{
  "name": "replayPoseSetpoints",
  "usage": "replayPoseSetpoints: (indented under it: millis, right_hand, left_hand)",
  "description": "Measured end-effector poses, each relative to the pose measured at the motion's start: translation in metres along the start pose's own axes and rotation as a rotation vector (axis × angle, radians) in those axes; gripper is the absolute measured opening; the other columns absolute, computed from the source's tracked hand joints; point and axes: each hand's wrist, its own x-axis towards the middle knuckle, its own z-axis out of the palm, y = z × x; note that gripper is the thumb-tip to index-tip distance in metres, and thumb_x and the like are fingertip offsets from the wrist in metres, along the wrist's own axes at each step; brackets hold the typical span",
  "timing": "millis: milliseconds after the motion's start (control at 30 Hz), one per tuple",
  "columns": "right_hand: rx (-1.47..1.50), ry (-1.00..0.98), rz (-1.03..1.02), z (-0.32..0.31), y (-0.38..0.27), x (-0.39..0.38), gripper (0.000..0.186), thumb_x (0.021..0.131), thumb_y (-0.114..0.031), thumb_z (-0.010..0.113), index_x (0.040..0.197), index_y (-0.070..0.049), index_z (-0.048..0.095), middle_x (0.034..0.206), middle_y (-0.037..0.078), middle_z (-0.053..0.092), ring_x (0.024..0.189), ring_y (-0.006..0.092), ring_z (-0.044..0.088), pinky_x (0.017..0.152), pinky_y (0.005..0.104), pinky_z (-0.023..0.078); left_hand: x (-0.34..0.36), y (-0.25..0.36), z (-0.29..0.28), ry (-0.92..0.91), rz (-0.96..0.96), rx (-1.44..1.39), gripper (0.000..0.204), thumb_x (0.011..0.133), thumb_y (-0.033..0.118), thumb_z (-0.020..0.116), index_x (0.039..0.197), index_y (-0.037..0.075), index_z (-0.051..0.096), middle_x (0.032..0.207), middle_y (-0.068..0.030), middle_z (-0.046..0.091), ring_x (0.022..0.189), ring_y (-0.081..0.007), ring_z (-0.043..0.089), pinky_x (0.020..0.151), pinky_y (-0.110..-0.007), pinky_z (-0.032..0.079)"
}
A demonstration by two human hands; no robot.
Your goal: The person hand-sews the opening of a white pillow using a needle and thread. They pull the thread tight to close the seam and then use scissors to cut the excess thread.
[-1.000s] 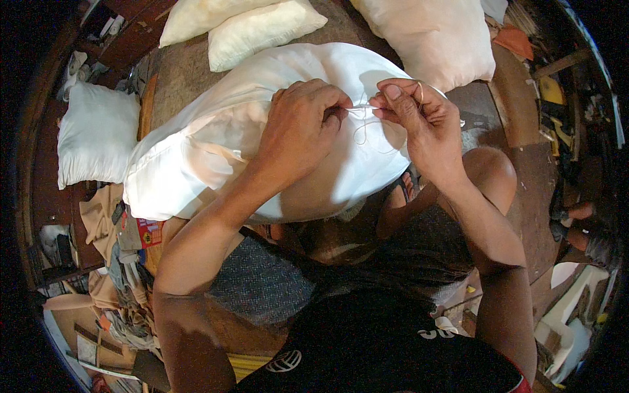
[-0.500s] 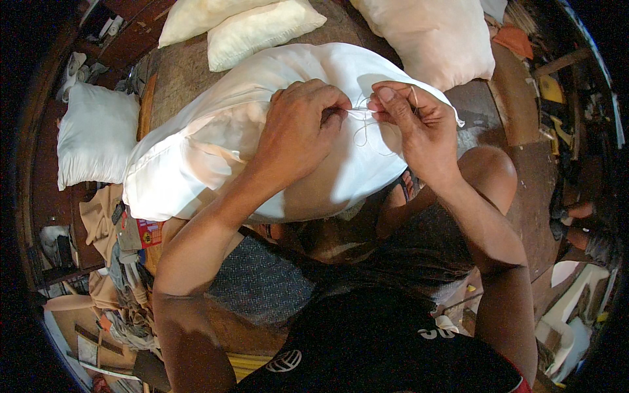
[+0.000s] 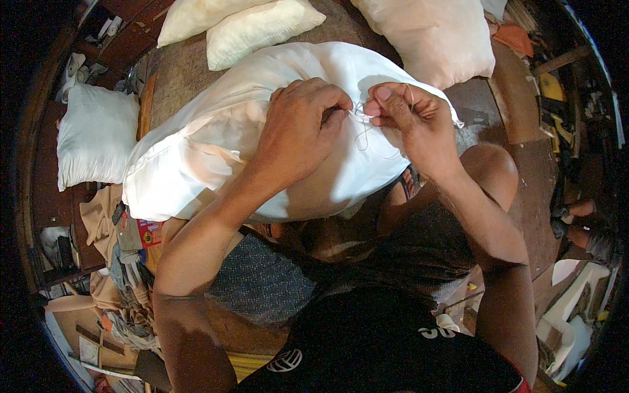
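Observation:
A large white stuffed cushion (image 3: 196, 177) lies across my lap area, with pale filling showing through its thin cover. My left hand (image 3: 301, 128) is closed, thumb and forefinger pinching a narrow fold of the white fabric near the top right. Just right of it, my right hand (image 3: 413, 124) is closed in a pinch on white thread (image 3: 362, 134), whose loose loops hang over the cushion and round the fingers. Whether a needle is between the right fingertips is too small to tell.
Pillows (image 3: 262, 33) lie beyond, a bigger one (image 3: 432, 39) at top right, another (image 3: 98, 137) at left. My bent knee (image 3: 491, 177) is at right. Brown cloths (image 3: 105, 223) heap at left; foam offcuts (image 3: 567, 314) lie lower right. Another person's legs (image 3: 576, 229) show at the right edge.
My right hand has shifted slightly left, its fingertips nearer my left fingers, and the thread loops beneath have changed shape. My left hand and the cushion have barely moved.

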Motion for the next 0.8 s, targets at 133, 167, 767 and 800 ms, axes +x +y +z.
replayPoseSetpoints:
  millis: [133, 167, 767, 800]
  right_hand:
    - [0.075, -0.047, 0.113, 0.001, 0.000, 0.000, 0.019, 0.102, -0.007, 0.054, 0.102, 0.004, 0.069, 0.095, 0.007, 0.072, 0.085, 0.0100, 0.065, 0.078, 0.0249, 0.054]
    - [0.058, -0.077, 0.102, 0.000, 0.000, 0.001, 0.019, 0.102, -0.007, 0.054, 0.103, 0.004, 0.069, 0.095, 0.007, 0.072, 0.085, 0.0101, 0.065, 0.079, 0.0250, 0.054]
    - [0.131, -0.101, 0.306, -0.013, -0.005, 0.011, 0.022, 0.102, -0.017, 0.060, 0.110, 0.000, 0.070, 0.098, 0.008, 0.074, 0.084, 0.0120, 0.070, 0.080, 0.0264, 0.057]
    - [0.133, -0.104, 0.311, -0.012, -0.006, 0.010, 0.022, 0.102, -0.018, 0.060, 0.111, 0.000, 0.070, 0.099, 0.008, 0.074, 0.085, 0.0122, 0.069, 0.081, 0.0267, 0.057]
  left_hand:
    - [0.000, 0.000, 0.000, -0.022, 0.006, 0.004, 0.010, 0.084, 0.010, 0.066, 0.092, 0.005, 0.069, 0.090, -0.0129, 0.067, 0.092, -0.0349, 0.062, 0.086, -0.044, 0.046]
    - [0.000, 0.000, 0.001, -0.016, 0.012, -0.001, 0.010, 0.084, 0.010, 0.066, 0.092, 0.005, 0.069, 0.091, -0.0131, 0.067, 0.092, -0.0350, 0.062, 0.086, -0.044, 0.046]
    - [-0.010, 0.003, 0.006, 0.067, 0.203, 0.194, 0.015, 0.083, 0.017, 0.071, 0.093, 0.007, 0.066, 0.102, -0.0106, 0.066, 0.100, -0.0339, 0.060, 0.093, -0.047, 0.044]
    - [-0.011, 0.004, 0.005, 0.078, 0.211, 0.220, 0.015, 0.083, 0.017, 0.071, 0.092, 0.006, 0.066, 0.102, -0.0109, 0.066, 0.101, -0.0338, 0.060, 0.094, -0.047, 0.043]
